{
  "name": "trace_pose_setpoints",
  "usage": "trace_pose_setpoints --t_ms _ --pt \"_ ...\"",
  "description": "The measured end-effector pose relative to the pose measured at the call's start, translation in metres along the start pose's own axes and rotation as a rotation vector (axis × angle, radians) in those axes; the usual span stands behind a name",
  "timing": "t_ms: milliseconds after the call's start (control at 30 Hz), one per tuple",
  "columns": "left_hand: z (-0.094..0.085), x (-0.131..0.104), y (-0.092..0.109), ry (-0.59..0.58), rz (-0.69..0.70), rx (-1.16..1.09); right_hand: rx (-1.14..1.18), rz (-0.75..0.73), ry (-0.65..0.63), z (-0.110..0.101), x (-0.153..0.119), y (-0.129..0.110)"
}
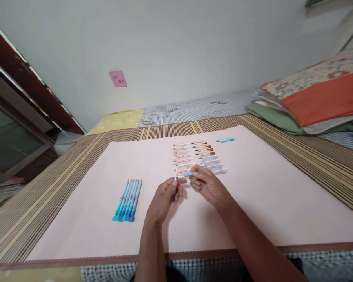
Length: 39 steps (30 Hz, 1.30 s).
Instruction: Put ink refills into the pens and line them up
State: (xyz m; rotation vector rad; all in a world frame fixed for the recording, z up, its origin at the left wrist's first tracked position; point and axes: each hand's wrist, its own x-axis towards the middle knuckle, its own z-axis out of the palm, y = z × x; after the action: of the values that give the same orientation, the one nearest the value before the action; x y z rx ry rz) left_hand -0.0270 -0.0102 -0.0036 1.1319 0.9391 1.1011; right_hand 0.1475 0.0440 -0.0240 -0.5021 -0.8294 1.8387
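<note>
Here I am, my left hand (168, 189) pinching a slim white stick (175, 175) upright and my right hand (204, 182) gripping a light-blue pen piece (188, 174), both just above the pink sheet (88, 211). Over on the left, a row of blue pens (128, 199) is lying side by side, while beyond my fingers pink, brown-ended and grey pens (182, 159) are resting in two columns, with turquoise-ended pieces (226, 140) sitting farther back towards the wall (176, 51).

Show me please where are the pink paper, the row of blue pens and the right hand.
Pink paper (118, 78): head view, middle of its face.
Row of blue pens (128, 200): head view, middle barrels.
Right hand (208, 185): head view, back of it.
</note>
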Motion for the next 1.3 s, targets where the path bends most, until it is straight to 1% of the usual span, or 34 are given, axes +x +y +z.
trace_pose_setpoints --t_ms 133,200,300,500,567,667,800,933,1167,1233,1300 --pt "0.002 0.002 0.001 0.012 -0.008 0.204 0.127 -0.044 0.096 -0.005 0.003 0.000" --pt "0.003 0.002 0.002 0.015 -0.013 0.252 0.147 -0.051 0.119 -0.007 0.005 0.001" --pt "0.005 0.002 0.001 0.015 -0.029 0.285 0.128 -0.059 0.122 -0.007 0.005 0.000" --pt "0.006 0.003 -0.001 0.000 -0.049 0.324 0.001 -0.070 0.131 -0.005 0.004 -0.005" --pt "0.005 0.003 -0.002 0.003 -0.052 0.336 -0.082 -0.086 0.129 -0.004 0.003 -0.008" --pt "0.005 0.004 -0.006 0.004 -0.041 0.348 -0.239 -0.090 0.094 -0.003 0.002 -0.011" --pt "0.007 0.005 -0.009 0.010 -0.011 0.318 -0.392 -0.072 0.032 -0.004 0.001 -0.008" --pt "0.010 0.004 -0.006 0.006 -0.039 0.226 -0.421 -0.074 -0.013 -0.006 0.001 -0.005" --pt "0.011 0.001 -0.002 -0.130 -0.112 0.046 -0.467 -0.029 -0.071 -0.005 0.000 -0.004" --pt "0.010 0.000 -0.004 -0.124 -0.115 0.033 -0.473 -0.034 -0.066 -0.003 0.001 -0.003" --pt "0.011 0.001 -0.005 -0.083 -0.109 0.051 -0.503 -0.051 -0.033 0.000 0.002 -0.002"
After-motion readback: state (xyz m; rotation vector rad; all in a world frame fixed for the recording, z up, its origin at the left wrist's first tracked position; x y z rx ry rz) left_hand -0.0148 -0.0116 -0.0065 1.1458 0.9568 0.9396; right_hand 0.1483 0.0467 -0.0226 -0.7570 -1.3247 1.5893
